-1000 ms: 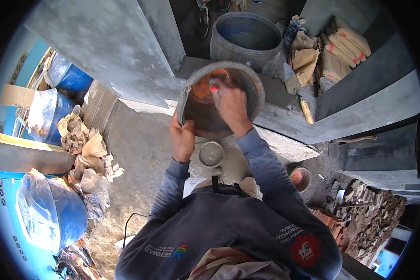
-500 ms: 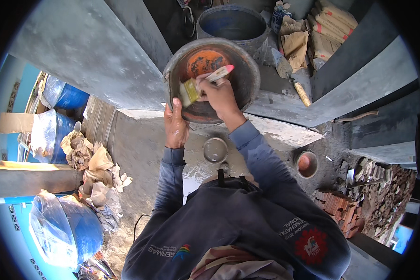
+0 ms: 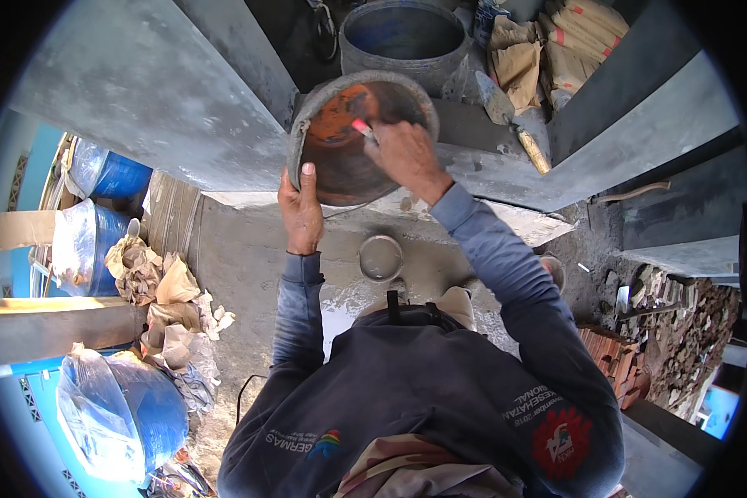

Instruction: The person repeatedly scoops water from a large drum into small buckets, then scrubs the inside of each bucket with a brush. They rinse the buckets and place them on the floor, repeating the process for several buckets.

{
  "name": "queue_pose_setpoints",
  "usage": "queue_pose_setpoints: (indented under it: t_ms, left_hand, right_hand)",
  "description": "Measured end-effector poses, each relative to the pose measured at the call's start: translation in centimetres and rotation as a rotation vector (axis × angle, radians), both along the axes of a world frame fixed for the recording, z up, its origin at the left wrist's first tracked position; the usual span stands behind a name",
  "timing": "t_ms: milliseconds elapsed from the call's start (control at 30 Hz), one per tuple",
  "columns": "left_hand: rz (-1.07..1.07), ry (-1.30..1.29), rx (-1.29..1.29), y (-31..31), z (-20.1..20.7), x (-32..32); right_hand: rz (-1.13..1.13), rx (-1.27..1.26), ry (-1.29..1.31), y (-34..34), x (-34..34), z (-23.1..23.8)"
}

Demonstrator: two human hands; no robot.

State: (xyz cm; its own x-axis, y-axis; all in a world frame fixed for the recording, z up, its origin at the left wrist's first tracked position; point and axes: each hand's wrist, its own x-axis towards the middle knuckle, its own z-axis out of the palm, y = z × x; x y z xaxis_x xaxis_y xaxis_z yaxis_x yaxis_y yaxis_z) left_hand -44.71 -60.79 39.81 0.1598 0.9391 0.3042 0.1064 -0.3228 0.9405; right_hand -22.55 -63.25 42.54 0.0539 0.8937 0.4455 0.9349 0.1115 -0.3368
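Note:
A round orange-brown bucket [image 3: 332, 158] with a grey, cement-caked rim is tilted toward me against a grey wall ledge. My left hand [image 3: 301, 212] grips its near rim, thumb on the edge. My right hand [image 3: 402, 153] reaches into the bucket, holding a brush with a pink handle [image 3: 361, 127]; the bristles press against the inner wall. A small round tin [image 3: 381, 257] with grey liquid stands on the floor below the bucket.
A large grey-blue drum [image 3: 402, 37] stands behind the bucket, with stacked paper sacks [image 3: 548, 50] to its right. A trowel [image 3: 510, 116] lies on the ledge. Blue plastic-wrapped barrels [image 3: 116, 415] and crumpled paper [image 3: 162, 286] sit at left; bricks [image 3: 672, 332] at right.
The bucket has been raised and tilted further. My right hand has pushed the brush deeper inside, and my left hand has shifted on the rim.

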Motion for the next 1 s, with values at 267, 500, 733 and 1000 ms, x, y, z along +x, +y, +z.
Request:
queue_pose_setpoints:
  t_ms: [267,500,733,1000]
  left_hand:
    - [-0.020,-0.124,0.037,0.6,0.0,2.9]
    - [-0.040,0.150,0.206,3.5,0.2,3.1]
    - [-0.164,0.253,0.320,6.4,2.0,5.7]
    - [-0.236,0.319,0.246,7.6,1.5,6.5]
  right_hand:
    - [-0.120,-0.045,0.495,-0.4,-3.7,-2.8]
    - [-0.066,-0.002,0.226,-0.6,3.9,-4.3]
    - [-0.087,0.036,0.304,1.1,5.4,-5.7]
    - [-0.317,0.126,0.533,4.4,3.6,-8.7]
